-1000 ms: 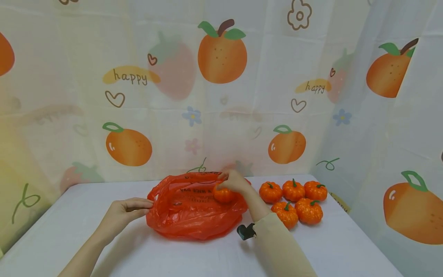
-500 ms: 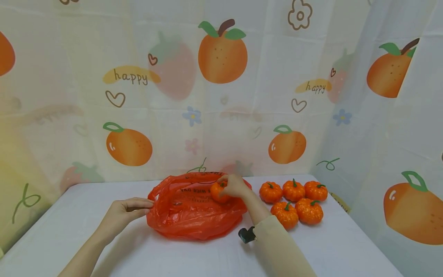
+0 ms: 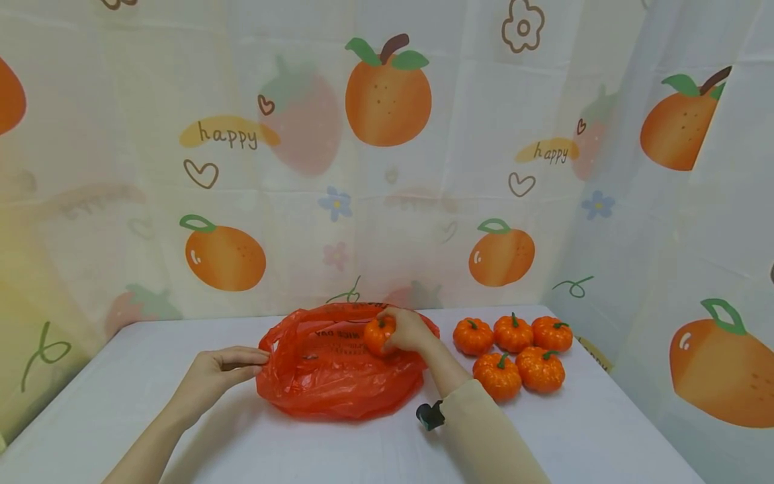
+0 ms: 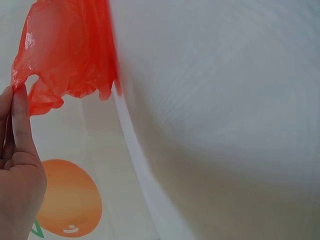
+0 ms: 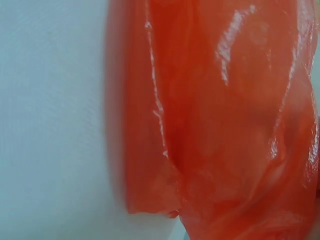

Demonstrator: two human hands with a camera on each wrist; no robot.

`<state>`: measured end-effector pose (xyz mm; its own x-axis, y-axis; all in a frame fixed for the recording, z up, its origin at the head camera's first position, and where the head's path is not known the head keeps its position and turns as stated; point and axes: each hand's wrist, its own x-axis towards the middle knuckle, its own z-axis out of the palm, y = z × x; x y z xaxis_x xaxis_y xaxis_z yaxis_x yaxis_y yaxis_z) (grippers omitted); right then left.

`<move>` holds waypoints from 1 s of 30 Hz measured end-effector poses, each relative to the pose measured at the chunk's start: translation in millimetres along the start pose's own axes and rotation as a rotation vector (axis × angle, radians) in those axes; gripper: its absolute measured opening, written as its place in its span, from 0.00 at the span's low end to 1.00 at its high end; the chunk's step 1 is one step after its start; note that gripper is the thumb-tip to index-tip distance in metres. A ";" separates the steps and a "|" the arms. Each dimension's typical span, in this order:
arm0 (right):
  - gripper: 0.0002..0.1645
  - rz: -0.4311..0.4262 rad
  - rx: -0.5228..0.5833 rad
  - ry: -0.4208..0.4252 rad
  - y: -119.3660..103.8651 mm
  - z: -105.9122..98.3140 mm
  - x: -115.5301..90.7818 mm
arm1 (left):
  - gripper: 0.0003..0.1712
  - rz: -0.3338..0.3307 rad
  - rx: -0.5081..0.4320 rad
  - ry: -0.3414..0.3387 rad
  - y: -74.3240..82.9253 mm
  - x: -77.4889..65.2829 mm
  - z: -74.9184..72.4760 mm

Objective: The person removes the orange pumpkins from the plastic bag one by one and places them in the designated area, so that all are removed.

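Note:
A red plastic bag (image 3: 338, 396) with dark lettering lies on the table, its mouth spread wide toward me. My left hand (image 3: 208, 380) pinches the bag's left edge between thumb and fingers; the left wrist view shows the fingertips (image 4: 21, 100) on the crumpled plastic (image 4: 65, 55). Inside the mouth at the right, my right hand (image 3: 410, 331) grips a small orange pumpkin (image 3: 376, 335) by its right side, its green stem up. In the right wrist view the bag's side (image 5: 225, 125) fills most of the picture and covers nearly all of the hand.
Several more small orange pumpkins (image 3: 542, 370) with green stems stand grouped to the right of the bag on the white tabletop (image 3: 338, 457). A curtain (image 3: 453, 81) printed with fruit hangs behind the table and along its right side. A dark wrist piece (image 3: 431, 415) sits by the right sleeve.
My right hand has carried the pumpkin slightly left within the bag's mouth, turning it so more of it shows. The left hand keeps its pinch on the bag's edge.

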<state>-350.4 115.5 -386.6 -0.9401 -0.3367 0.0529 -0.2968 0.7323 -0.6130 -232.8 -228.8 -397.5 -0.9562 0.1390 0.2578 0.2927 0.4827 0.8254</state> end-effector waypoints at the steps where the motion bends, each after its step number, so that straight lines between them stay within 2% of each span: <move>1: 0.35 -0.008 -0.008 0.002 0.1 0.3 0.0 | 0.17 -0.001 -0.001 0.000 0.0 0.0 0.0; 7: 0.35 -0.052 -0.048 0.007 2.1 0.4 0.4 | 0.16 -0.001 -0.001 0.003 0.3 0.2 -0.2; 23: 0.35 -0.083 -0.070 0.000 -1.5 -1.3 -2.4 | 0.17 0.002 -0.003 0.004 -1.7 0.5 0.1; 30: 0.36 -0.104 -0.033 -0.003 -5.1 -6.3 -1.9 | 0.16 -0.002 -0.009 0.005 0.4 0.7 0.3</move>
<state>-348.2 116.1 -378.6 -0.9033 -0.4140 0.1124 -0.3983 0.7121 -0.5781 -233.4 -228.2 -397.2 -0.9568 0.1337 0.2584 0.2906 0.4754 0.8304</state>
